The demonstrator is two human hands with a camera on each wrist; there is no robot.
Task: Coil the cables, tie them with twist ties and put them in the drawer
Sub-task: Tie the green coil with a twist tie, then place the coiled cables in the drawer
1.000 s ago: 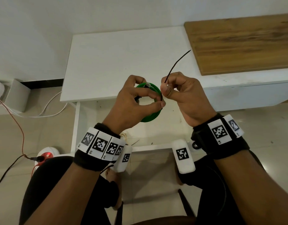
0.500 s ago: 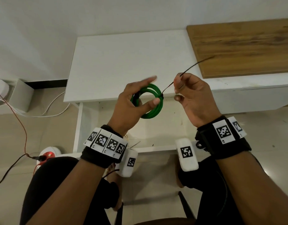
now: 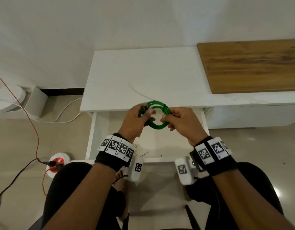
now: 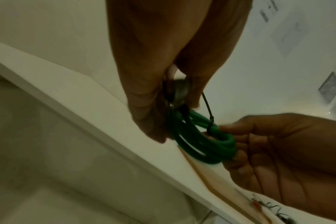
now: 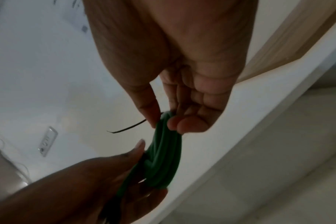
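Note:
A green cable coil [image 3: 157,126] [image 4: 199,145] [image 5: 163,157] hangs in the air over the open white drawer [image 3: 93,130]. My left hand [image 3: 140,113] [image 4: 169,106] grips the coil's left side, where its dark plug ends sit. My right hand [image 3: 166,113] [image 5: 163,121] pinches the coil's right side between thumb and fingers. A thin black twist tie [image 4: 209,115] [image 5: 125,128] is wrapped round the strands there, with its loose ends sticking out.
The white desk [image 3: 143,72] lies behind the hands, with a pale thin tie [image 3: 136,93] on it and a wooden board [image 3: 249,65] to the right. A power strip [image 3: 57,163] with red and black leads sits on the floor at left.
My right hand let the tie's long end go and moved left onto the coil. Both hands now hold the coil, lower and closer to the drawer.

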